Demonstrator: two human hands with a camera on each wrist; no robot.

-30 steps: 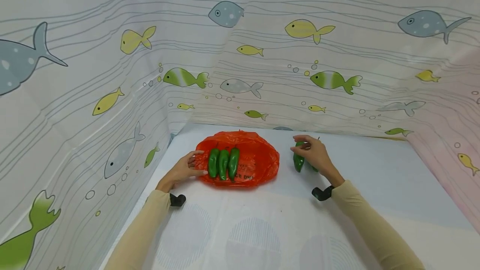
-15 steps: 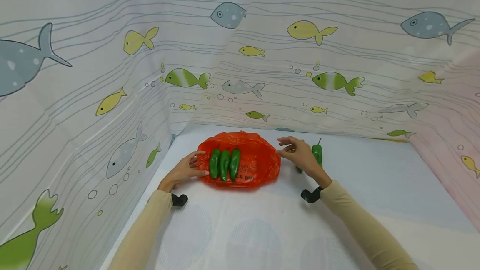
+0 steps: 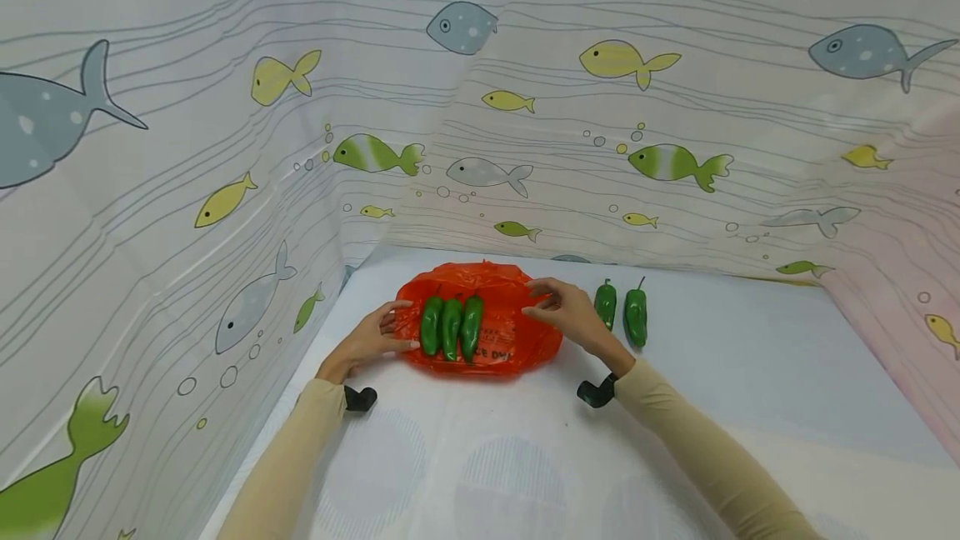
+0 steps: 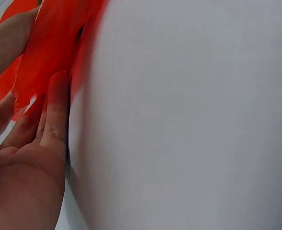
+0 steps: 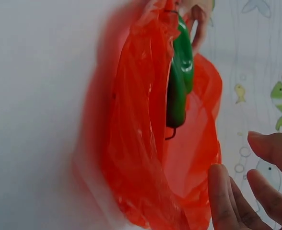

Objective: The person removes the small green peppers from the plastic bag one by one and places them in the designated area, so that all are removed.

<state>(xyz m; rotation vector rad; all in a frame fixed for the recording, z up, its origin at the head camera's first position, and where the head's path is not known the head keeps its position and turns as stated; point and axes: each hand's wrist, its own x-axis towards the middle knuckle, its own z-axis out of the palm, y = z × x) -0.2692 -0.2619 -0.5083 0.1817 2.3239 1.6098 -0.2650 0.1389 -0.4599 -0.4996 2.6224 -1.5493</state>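
A red plastic bag (image 3: 525, 348) lies with its mouth spread, and three long green peppers (image 3: 451, 327) rest side by side in its left half. At the bag's left edge my left hand (image 3: 367, 338) holds the plastic between thumb and fingers; in the left wrist view a red flap covers part of those fingers (image 4: 57, 115). My right hand (image 3: 570, 315) hovers over the bag's right side, fingers apart and nothing between them. In the right wrist view that hand (image 5: 256, 191) is beside the bag's mouth. Two more green peppers (image 3: 635, 317) lie on the table right of the bag.
The table (image 3: 712, 373) wears a white cloth with pale round prints. Fish-patterned sheets (image 3: 555, 132) rise behind it and along both sides. Dark wrist-camera mounts (image 3: 597, 392) stick out below both wrists.
My right hand has moved left from the two loose peppers to the bag's right side, uncovering them. The left hand keeps its place at the bag's edge.
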